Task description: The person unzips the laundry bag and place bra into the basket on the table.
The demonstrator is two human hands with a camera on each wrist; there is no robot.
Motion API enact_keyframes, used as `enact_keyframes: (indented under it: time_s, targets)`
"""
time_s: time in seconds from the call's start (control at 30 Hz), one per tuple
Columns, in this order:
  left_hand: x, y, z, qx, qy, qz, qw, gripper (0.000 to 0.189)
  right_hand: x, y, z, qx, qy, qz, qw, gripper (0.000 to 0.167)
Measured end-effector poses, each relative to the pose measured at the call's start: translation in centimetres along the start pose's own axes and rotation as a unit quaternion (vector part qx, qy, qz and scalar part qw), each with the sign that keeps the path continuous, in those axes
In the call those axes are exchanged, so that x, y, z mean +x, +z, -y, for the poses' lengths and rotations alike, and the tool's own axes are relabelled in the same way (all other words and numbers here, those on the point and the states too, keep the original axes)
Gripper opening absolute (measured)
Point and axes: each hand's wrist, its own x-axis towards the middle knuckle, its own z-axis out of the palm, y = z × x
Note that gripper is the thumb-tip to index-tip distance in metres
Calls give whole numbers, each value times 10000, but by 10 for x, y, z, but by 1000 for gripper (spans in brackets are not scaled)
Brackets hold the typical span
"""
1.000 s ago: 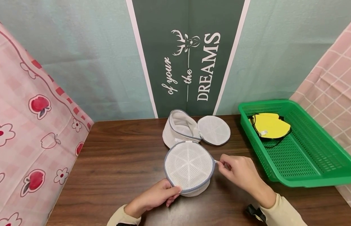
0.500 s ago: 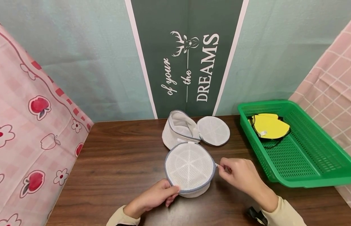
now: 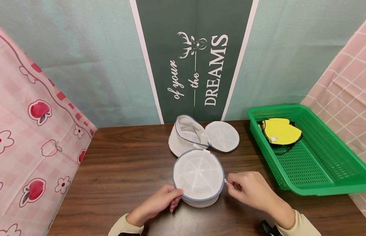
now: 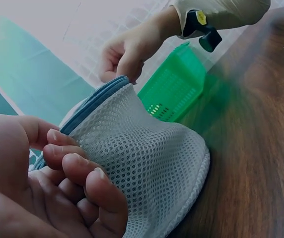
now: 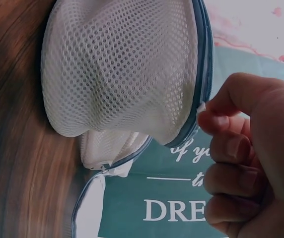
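A round white mesh laundry bag (image 3: 198,175) with a blue-grey zipper edge stands on the table, its lid lying over the top. My left hand (image 3: 161,201) pinches the rim at the front left, thumb on top. At the bag's right side my right hand (image 3: 252,190) pinches the small white zipper pull (image 3: 225,181). In the right wrist view the pull (image 5: 201,108) sits between thumb and forefinger, against the zipper band. Behind it a second mesh bag (image 3: 183,141) stands unzipped, its round lid (image 3: 222,136) folded out to the right.
To the right a green plastic basket (image 3: 327,164) holds a yellow item with black edging and cords (image 3: 281,131). The brown wooden table (image 3: 121,164) is bordered by a printed cloth at the back and pink cloths at both sides.
My right hand has moved toward me with the zipper pull, along the bag's right edge. The bag has turned slightly clockwise, and my left hand has shifted a little left.
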Motion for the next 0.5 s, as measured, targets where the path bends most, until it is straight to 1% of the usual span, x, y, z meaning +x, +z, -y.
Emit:
enact_keyframes:
  time_s: [0.17,0.3,0.5]
  targets:
    - [0,-3,-1,-163,36,-151,9997,51,-1,0,2,213,-191,179,9994,40]
    - [1,-5,-2,-223,109,-279,9993,53,-1,0,3,387,-357,229,9983,40]
    - [1,-8,-1,-275,99,-453,9985,54,0,1,6,560,-513,304,9966,41]
